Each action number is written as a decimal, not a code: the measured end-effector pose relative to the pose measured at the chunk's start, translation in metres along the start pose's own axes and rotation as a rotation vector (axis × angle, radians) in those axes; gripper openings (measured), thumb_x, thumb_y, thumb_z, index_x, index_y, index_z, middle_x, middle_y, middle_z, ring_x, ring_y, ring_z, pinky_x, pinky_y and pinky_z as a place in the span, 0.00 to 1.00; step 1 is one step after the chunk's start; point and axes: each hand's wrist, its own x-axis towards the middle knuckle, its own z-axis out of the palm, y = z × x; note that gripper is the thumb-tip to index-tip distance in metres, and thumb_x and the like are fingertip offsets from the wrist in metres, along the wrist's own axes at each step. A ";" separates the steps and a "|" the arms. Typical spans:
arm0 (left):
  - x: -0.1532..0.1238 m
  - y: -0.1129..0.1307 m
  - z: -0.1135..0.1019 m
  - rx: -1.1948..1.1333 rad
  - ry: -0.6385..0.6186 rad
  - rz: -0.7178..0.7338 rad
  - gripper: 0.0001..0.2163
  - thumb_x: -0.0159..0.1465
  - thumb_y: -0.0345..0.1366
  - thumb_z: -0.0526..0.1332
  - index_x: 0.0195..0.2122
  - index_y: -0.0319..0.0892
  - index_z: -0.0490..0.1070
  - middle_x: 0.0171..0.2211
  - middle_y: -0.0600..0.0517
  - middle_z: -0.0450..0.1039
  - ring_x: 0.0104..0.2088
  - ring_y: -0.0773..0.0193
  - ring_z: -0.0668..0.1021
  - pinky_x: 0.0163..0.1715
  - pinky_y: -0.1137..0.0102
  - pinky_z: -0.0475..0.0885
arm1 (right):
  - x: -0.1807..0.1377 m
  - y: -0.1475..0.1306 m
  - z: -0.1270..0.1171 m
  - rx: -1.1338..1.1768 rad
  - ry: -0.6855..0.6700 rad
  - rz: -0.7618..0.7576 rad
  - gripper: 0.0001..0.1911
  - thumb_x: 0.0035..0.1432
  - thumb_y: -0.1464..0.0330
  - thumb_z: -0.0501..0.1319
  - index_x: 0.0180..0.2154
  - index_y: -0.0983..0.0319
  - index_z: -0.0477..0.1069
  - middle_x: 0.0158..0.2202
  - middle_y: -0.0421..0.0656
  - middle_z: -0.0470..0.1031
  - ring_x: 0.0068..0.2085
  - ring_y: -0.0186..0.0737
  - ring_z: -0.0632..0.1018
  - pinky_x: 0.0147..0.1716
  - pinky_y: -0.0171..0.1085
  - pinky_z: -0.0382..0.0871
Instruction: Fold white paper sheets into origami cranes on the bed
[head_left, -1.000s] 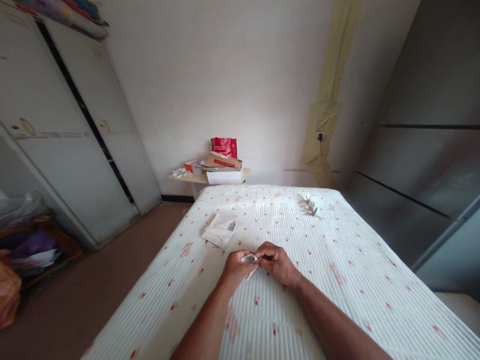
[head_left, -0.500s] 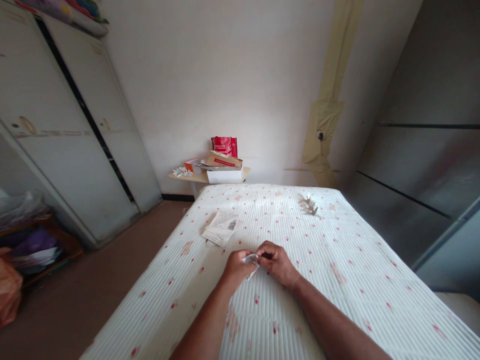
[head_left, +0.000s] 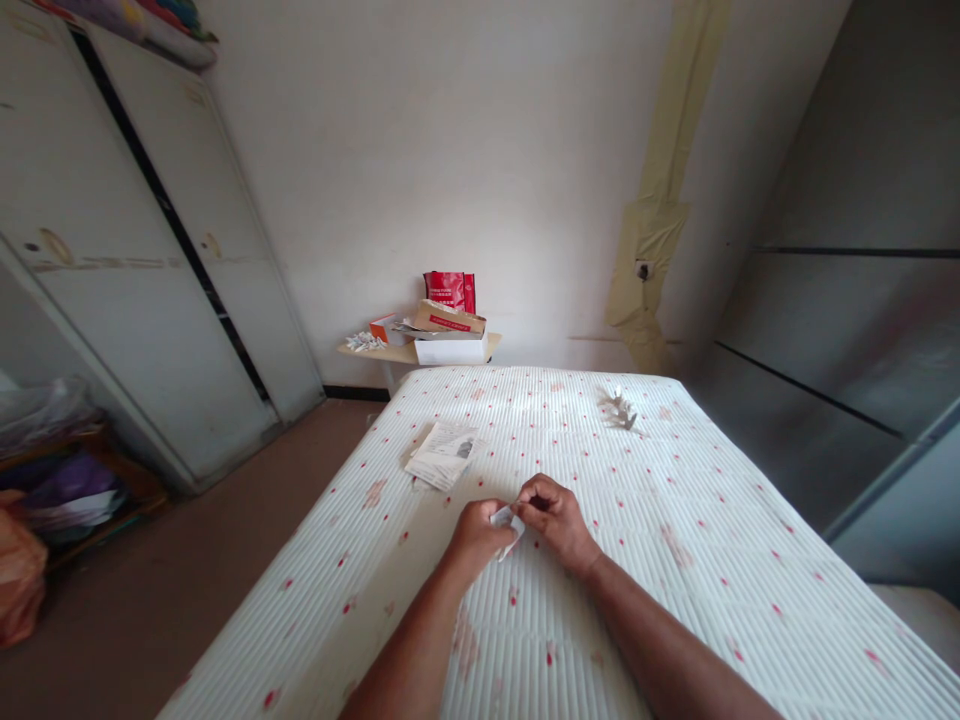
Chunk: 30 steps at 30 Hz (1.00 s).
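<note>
Small paper is pinched between left hand and right hand. Both hands are closed on it and held together just above the bed, mid-mattress. The paper is judged partly folded; its shape is too small to tell. A few folded pieces are seen near the far right edge, judged finished. Flat sheets are stacked ahead of the left hand, so more is judged left to do.

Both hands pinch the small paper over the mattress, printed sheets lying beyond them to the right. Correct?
Wrong on one point: in the head view the printed sheets lie beyond and to the left, not the right. The left hand and right hand do both pinch the small paper over the mattress.
</note>
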 end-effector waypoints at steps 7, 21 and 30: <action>0.002 -0.001 -0.004 -0.180 -0.007 -0.005 0.08 0.43 0.32 0.62 0.26 0.36 0.71 0.16 0.55 0.69 0.17 0.70 0.69 0.18 0.75 0.61 | -0.002 0.005 0.000 -0.019 -0.109 0.084 0.07 0.47 0.64 0.63 0.26 0.61 0.72 0.28 0.40 0.67 0.27 0.32 0.68 0.26 0.32 0.61; -0.002 0.006 0.000 -0.366 -0.029 -0.006 0.08 0.43 0.29 0.59 0.26 0.35 0.73 0.17 0.54 0.69 0.19 0.69 0.70 0.21 0.74 0.63 | -0.003 -0.003 0.006 -0.336 -0.076 0.121 0.06 0.50 0.72 0.54 0.22 0.62 0.64 0.21 0.37 0.69 0.24 0.31 0.68 0.24 0.29 0.59; -0.001 0.005 -0.004 -0.649 -0.102 -0.060 0.14 0.50 0.41 0.60 0.32 0.35 0.72 0.28 0.45 0.76 0.30 0.61 0.76 0.29 0.69 0.68 | -0.002 0.002 0.002 -0.132 -0.099 0.294 0.08 0.53 0.67 0.52 0.24 0.61 0.60 0.16 0.33 0.63 0.15 0.28 0.64 0.14 0.28 0.55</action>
